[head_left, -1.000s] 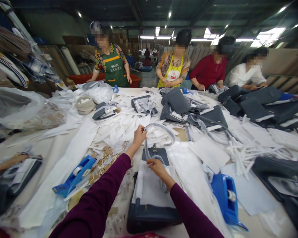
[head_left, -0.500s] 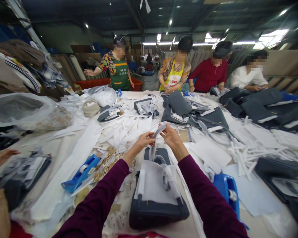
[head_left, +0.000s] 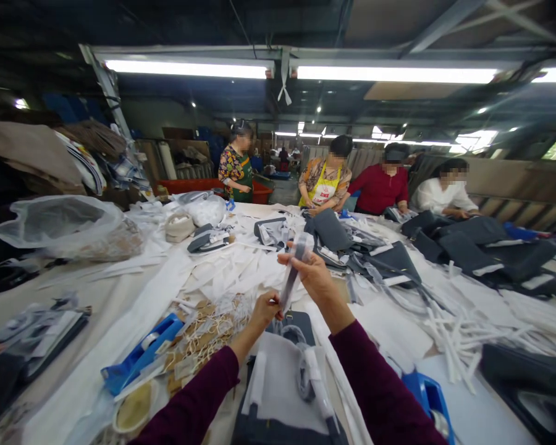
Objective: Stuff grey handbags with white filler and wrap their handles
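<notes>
A dark bag lies in front of me with a white sheet over it. Its strap, wrapped in clear plastic film, rises between my hands. My right hand is closed round the strap's upper part, where the film folds over. Lower down, the fingers of my left hand pinch the strap near the bag's top end. A second wrapped strap is coiled on the sheet. My forearms hide part of the bag's sides.
Blue tape dispensers stand left and right. Tags with cords lie beside the left one. White paper strips and more dark bags cover the table. Several co-workers stand across it; a plastic bag sits far left.
My right hand has lifted the strap's upper part, and my left hand has moved down along it. The strap now stands straighter. The camera view has tilted upward.
</notes>
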The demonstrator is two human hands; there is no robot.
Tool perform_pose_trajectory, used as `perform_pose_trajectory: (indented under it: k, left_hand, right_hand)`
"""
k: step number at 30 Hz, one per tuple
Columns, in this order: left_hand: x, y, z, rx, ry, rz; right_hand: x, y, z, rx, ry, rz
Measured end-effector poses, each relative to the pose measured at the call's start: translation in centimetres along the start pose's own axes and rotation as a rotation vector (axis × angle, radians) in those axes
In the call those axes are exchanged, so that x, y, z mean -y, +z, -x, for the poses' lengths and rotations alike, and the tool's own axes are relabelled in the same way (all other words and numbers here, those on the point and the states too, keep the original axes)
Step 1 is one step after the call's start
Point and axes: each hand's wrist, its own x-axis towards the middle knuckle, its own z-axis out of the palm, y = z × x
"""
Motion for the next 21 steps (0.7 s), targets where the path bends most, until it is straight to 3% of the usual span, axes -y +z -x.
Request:
perform_pose_trajectory:
  k: [3,6,8,11,13,17,19,21]
  left_hand:
    - [-0.6,-0.5,1.2,-0.132,-0.001,0.024]
    - [-2.3,-1.7,3.9,-0.178,-0.035,0.073]
    - [-4.1,-2.7,6.6,-0.002,-0.13,0.161]
    - [-6.6,-3.7,11.0,0.471,-0.354,0.378]
    - [-7.3,-4.0,13.3,0.612,-0.426,0.463]
    - [-6.1,-3.9,16.2,0.526,-0.471,0.452]
    - [-5.1,-3.7,16.8,0.437,-0.473,0.432]
    - [-4.5,-3.4,17.2,0.353,-0.438,0.397]
  right_hand:
    - [-0.3,1.8,2.1,0.162,-0.069,0.303]
    - [-1.8,1.6,3.8,0.361,-0.248,0.67]
    - [-3.1,0.6,4.5,0.475,-0.349,0.857]
    - [-5.0,-1.4,4.8,0.507,-0.395,0.983]
    - [-5.9,-2.5,4.8,0.476,-0.397,1.022]
    - [-7.0,-3.1,5.5,0.336,-0.407,1.041]
    - [-7.6,-2.8,6.7,0.107,-0.371,0.983]
    - [-8.3,-2.4,8.3,-0.192,-0.216,0.83]
